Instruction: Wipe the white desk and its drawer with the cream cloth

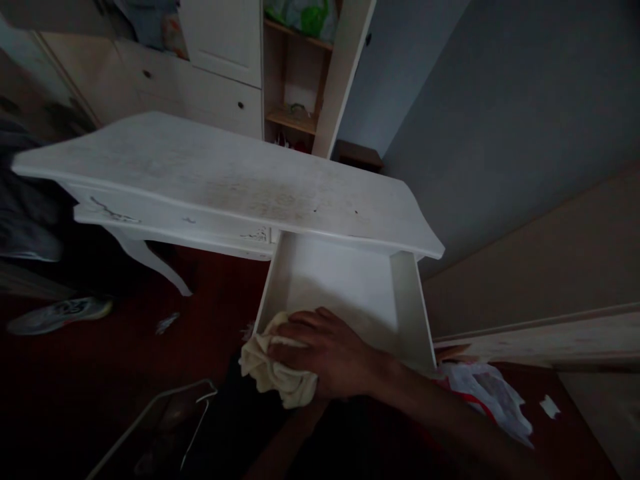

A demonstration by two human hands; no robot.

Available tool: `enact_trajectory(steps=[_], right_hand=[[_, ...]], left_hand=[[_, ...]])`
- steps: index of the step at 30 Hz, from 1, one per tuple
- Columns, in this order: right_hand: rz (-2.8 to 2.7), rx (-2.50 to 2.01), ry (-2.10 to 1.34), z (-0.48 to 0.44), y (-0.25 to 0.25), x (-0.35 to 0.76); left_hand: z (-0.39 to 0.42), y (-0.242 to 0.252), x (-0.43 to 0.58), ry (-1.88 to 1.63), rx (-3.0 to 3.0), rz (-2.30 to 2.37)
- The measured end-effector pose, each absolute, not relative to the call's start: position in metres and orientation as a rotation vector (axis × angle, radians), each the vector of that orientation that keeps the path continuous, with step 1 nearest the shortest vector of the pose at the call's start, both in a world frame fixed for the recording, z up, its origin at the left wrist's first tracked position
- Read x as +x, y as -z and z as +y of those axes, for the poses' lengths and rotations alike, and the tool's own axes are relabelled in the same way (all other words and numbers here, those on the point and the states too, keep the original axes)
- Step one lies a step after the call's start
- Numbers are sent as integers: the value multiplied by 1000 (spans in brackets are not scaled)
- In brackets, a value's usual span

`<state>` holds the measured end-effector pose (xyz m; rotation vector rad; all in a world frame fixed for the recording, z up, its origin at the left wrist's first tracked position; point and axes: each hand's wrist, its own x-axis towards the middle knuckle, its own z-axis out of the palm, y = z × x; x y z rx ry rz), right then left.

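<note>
Cloth: I read a cream rag (274,375), bunched up, sitting at the front left corner of the open drawer (350,280) and spilling over its front edge.
Right hand: my right hand (330,353) lies on top of the rag, fingers curled down and gripping the folds; the forearm comes in from the lower right.
Left hand: out of frame, so I cannot tell its state.
Drawer: white, pulled out from under the right end of the desk top, inside bare apart from the rag.
Desk: white writing desk (225,173), top scuffed and stained, curved leg on the left.
Floor: dark red carpet (150,347).
Nearby: white plastic bag (493,393) just right of my forearm; a pale sneaker (60,313) well off to the left; a wardrobe (220,40) behind the desk.
</note>
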<state>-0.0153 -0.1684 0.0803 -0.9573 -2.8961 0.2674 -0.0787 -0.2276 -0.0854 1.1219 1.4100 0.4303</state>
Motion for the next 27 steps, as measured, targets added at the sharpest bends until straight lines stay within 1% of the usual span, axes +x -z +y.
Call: enact_trajectory(steps=[4,8,14,18,22,27], right_hand=[[-2881,-980,-19,-127,-68,-36],[-2806,-1090,96,-90,-60,-41],[-2560,-1566,267,-55,-69,-33],[-2520,-1758,294,-55,-73,-26],[-2487,-1919,315,-63,-61,-4],[-2266,-2146,476,-68,-38,53]], left_hand=[[-231,84,-84,-582,930,1074],[-235,94,-84,-719,634,771],[-238,112,-79,-727,634,767],[-237,110,-82,-703,639,766],[-236,101,-86,-702,639,733],[-235,98,-89,-687,611,757]])
